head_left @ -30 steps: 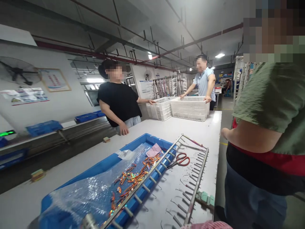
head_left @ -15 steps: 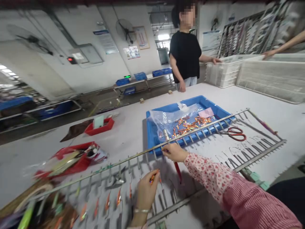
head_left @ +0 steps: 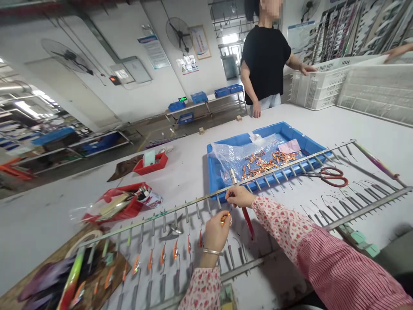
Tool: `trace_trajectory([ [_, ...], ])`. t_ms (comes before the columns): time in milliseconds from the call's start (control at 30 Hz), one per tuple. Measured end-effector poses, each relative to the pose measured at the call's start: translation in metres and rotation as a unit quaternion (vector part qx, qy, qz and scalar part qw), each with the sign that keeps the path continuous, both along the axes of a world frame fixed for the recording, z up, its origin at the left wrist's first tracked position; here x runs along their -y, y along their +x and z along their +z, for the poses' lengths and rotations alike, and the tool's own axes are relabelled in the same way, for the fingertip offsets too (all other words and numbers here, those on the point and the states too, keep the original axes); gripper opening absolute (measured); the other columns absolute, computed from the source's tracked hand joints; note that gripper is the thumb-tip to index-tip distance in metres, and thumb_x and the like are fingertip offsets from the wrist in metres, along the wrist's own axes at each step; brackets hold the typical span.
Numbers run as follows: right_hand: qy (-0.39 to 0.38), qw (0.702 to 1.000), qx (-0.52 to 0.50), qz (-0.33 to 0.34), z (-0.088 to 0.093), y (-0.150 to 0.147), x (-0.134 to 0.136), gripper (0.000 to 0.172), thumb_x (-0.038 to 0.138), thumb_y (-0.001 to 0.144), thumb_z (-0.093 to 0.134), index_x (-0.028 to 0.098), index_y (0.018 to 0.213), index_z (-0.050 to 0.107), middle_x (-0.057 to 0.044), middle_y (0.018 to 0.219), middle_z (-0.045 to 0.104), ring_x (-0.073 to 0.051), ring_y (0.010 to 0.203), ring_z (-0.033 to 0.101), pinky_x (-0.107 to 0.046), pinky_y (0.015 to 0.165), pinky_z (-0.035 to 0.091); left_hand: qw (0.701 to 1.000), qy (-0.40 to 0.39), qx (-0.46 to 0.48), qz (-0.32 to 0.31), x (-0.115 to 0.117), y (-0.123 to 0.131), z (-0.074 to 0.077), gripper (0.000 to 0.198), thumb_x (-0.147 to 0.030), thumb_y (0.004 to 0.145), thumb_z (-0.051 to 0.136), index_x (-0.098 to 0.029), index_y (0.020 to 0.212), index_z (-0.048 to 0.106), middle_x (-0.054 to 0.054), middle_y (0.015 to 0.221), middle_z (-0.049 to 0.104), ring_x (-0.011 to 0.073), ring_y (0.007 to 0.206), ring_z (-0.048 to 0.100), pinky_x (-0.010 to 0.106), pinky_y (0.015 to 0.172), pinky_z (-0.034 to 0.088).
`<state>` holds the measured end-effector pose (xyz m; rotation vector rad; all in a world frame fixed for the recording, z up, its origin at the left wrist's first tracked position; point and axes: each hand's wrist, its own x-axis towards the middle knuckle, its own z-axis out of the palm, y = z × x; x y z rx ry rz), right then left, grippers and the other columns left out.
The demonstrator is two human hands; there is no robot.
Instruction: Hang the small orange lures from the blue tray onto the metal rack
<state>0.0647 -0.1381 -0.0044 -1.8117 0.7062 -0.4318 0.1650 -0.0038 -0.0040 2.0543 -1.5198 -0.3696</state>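
A long metal rack [head_left: 277, 172] with rows of pegs and wire hooks lies across the white table. My left hand [head_left: 217, 232] is closed on a small orange lure [head_left: 225, 218] just below the rack's top bar. My right hand [head_left: 240, 196] pinches at a hook on that bar, right above the lure. A red-handled tool [head_left: 248, 221] lies under my right wrist. Several orange lures [head_left: 163, 255] hang on hooks to the left. A blue tray [head_left: 219, 148] lined with bubble wrap holds several more orange lures [head_left: 264, 161] behind the rack.
Red scissors [head_left: 329, 176] lie on the rack at right. Two red trays [head_left: 151, 163] and a plastic bag [head_left: 129, 204] sit at left. A person in a black shirt [head_left: 264, 64] stands at the far edge beside white crates [head_left: 322, 84]. Green blocks [head_left: 361, 241] sit near the right edge.
My view swung down from the people to the table and rack. My left hand rose with the orange lure toward my right hand at the top bar.
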Motion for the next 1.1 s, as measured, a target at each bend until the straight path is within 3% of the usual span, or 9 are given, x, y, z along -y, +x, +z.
trace_trajectory([
  [200, -0.021, 1.0, 0.001, 0.0, -0.001, 0.001, 0.002, 0.015, 0.008, 0.072, 0.049, 0.014, 0.082, 0.058, 0.001, 0.058, 0.058, -0.009, 0.047, 0.056, -0.016, 0.043, 0.04, 0.999, -0.013, -0.009, -0.044, 0.0, 0.0, -0.002, 0.022, -0.032, 0.081, 0.045, -0.019, 0.081, 0.063, 0.002, 0.074, 0.066, 0.0162, 0.069, 0.06, 0.027, 0.068, 0.041],
  [333, -0.144, 0.989, -0.035, -0.025, 0.011, -0.01, -0.013, 0.019, 0.012, 0.078, 0.049, 0.015, 0.093, 0.061, -0.001, 0.062, 0.061, -0.012, 0.056, 0.059, -0.02, 0.056, 0.044, 0.996, -0.003, 0.023, -0.084, -0.002, 0.005, 0.002, 0.022, -0.029, 0.081, 0.043, -0.018, 0.079, 0.063, 0.004, 0.079, 0.066, 0.0174, 0.074, 0.059, 0.027, 0.068, 0.04],
  [433, -0.246, 0.967, -0.068, -0.008, 0.009, -0.029, -0.045, 0.018, 0.018, 0.081, 0.051, 0.013, 0.095, 0.061, -0.006, 0.072, 0.064, -0.016, 0.068, 0.061, -0.024, 0.067, 0.044, 0.994, 0.021, 0.012, -0.106, -0.003, 0.013, 0.006, 0.021, -0.027, 0.079, 0.044, -0.019, 0.077, 0.063, 0.004, 0.078, 0.067, 0.0174, 0.075, 0.059, 0.028, 0.07, 0.039],
  [533, -0.261, 0.948, -0.147, 0.104, -0.008, -0.048, -0.089, 0.015, 0.02, 0.077, 0.055, 0.01, 0.085, 0.062, -0.012, 0.07, 0.064, -0.021, 0.069, 0.061, -0.027, 0.064, 0.043, 0.992, 0.045, -0.025, -0.115, -0.002, 0.019, 0.009, 0.022, -0.03, 0.079, 0.045, -0.018, 0.079, 0.064, 0.003, 0.075, 0.067, 0.0164, 0.072, 0.059, 0.026, 0.069, 0.04],
  [600, -0.251, 0.942, -0.184, 0.125, -0.021, -0.057, -0.115, 0.021, 0.018, 0.075, 0.054, 0.007, 0.093, 0.06, -0.015, 0.074, 0.063, -0.023, 0.069, 0.061, -0.028, 0.06, 0.042, 0.991, 0.055, -0.039, -0.118, -0.001, 0.022, 0.01, 0.024, -0.032, 0.078, 0.046, -0.018, 0.081, 0.065, 0.003, 0.074, 0.067, 0.0163, 0.07, 0.059, 0.026, 0.068, 0.04],
  [700, -0.219, 0.96, -0.164, 0.066, -0.036, -0.061, -0.136, 0.042, 0.009, 0.076, 0.047, 0.007, 0.118, 0.046, -0.013, 0.08, 0.063, -0.022, 0.073, 0.06, -0.027, 0.062, 0.042, 0.989, 0.055, -0.04, -0.13, -0.001, 0.023, 0.012, 0.025, -0.033, 0.077, 0.046, -0.018, 0.081, 0.066, 0.003, 0.076, 0.068, 0.0166, 0.072, 0.059, 0.025, 0.068, 0.041],
  [767, -0.196, 0.972, -0.129, 0.022, -0.042, -0.06, -0.139, 0.046, 0.005, 0.077, 0.044, 0.009, 0.123, 0.041, -0.011, 0.083, 0.063, -0.02, 0.079, 0.059, -0.026, 0.067, 0.041, 0.988, 0.055, -0.04, -0.136, -0.003, 0.022, 0.013, 0.025, -0.032, 0.077, 0.046, -0.017, 0.081, 0.066, 0.003, 0.075, 0.067, 0.0164, 0.071, 0.058, 0.025, 0.068, 0.04],
  [933, -0.17, 0.983, -0.051, -0.05, -0.049, -0.058, -0.141, 0.02, 0.007, 0.078, 0.047, 0.013, 0.096, 0.053, -0.007, 0.087, 0.062, -0.017, 0.08, 0.057, -0.025, 0.072, 0.04, 0.988, 0.077, -0.048, -0.126, -0.014, 0.016, 0.014, 0.027, -0.035, 0.078, 0.045, -0.017, 0.079, 0.065, 0.002, 0.072, 0.065, 0.0153, 0.068, 0.056, 0.024, 0.065, 0.04],
  [1100, -0.164, 0.982, -0.027, -0.088, -0.049, -0.058, -0.143, 0.015, 0.007, 0.076, 0.052, 0.016, 0.087, 0.049, -0.003, 0.079, 0.058, -0.015, 0.07, 0.054, -0.024, 0.063, 0.038, 0.987, 0.079, -0.065, -0.125, -0.021, 0.011, 0.013, 0.029, -0.037, 0.079, 0.044, -0.017, 0.08, 0.065, 0.001, 0.073, 0.065, 0.015, 0.069, 0.056, 0.023, 0.065, 0.039],
])
